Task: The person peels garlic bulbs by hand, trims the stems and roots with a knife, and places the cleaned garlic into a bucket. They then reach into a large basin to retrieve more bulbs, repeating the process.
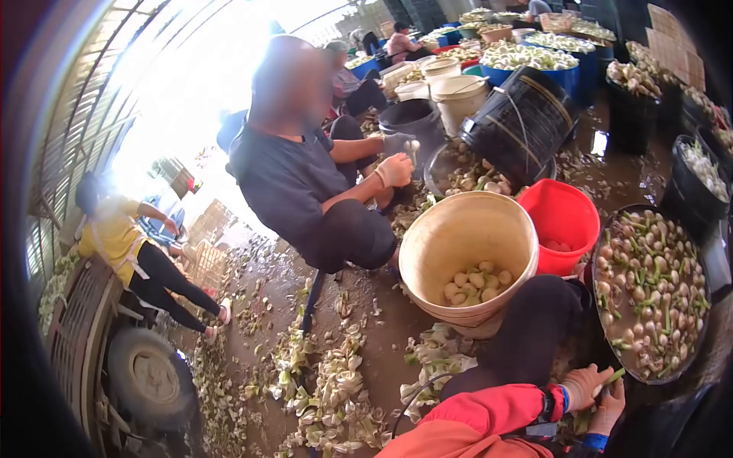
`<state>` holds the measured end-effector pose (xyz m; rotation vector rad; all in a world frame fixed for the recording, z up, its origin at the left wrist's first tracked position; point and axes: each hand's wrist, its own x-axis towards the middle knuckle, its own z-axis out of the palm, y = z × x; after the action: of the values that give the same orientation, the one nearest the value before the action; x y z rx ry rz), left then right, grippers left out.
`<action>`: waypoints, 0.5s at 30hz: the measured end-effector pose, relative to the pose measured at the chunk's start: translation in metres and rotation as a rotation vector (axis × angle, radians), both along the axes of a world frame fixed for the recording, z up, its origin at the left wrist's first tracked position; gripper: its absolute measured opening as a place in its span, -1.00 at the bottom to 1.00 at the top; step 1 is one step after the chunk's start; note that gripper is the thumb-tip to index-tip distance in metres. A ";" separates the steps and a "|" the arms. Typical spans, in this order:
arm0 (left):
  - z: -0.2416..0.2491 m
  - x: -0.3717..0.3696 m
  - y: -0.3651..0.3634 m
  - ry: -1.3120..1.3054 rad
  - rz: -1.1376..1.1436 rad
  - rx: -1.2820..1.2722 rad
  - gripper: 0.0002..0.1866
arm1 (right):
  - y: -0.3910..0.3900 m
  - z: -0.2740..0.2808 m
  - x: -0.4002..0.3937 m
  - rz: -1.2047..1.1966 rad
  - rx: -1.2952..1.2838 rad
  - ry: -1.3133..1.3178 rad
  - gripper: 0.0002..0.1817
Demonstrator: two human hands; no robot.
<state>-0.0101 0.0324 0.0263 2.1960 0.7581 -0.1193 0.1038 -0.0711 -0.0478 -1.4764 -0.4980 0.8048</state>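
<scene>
Both hands are gripping a green-stemmed bulb (607,379): left hand (584,387) clenching it, right hand (609,408) trimming; next, judging, tossing it up-left into the bucket (427,252).

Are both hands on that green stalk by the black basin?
Touching. The head view shows the left hand and right hand closed around the green stalk.

Wet muddy floor (267,305) carries leaf trimmings (336,397), cream bucket (435,244), red bucket (569,214), black basin (603,336).
</scene>
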 end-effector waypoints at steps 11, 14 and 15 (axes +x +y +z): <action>0.004 -0.005 0.001 0.058 -0.035 -0.121 0.00 | -0.010 0.008 0.002 0.063 0.074 0.221 -0.41; 0.006 -0.006 -0.003 0.063 -0.061 -0.068 -0.03 | -0.013 -0.010 0.008 0.020 -0.017 0.141 -0.41; 0.007 -0.007 -0.005 0.035 -0.054 -0.029 -0.10 | -0.013 -0.011 0.008 0.026 -0.059 0.087 -0.42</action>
<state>-0.0168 0.0279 0.0330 2.1923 0.7116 -0.1953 0.1120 -0.0843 -0.0589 -1.4846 -0.4324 0.9071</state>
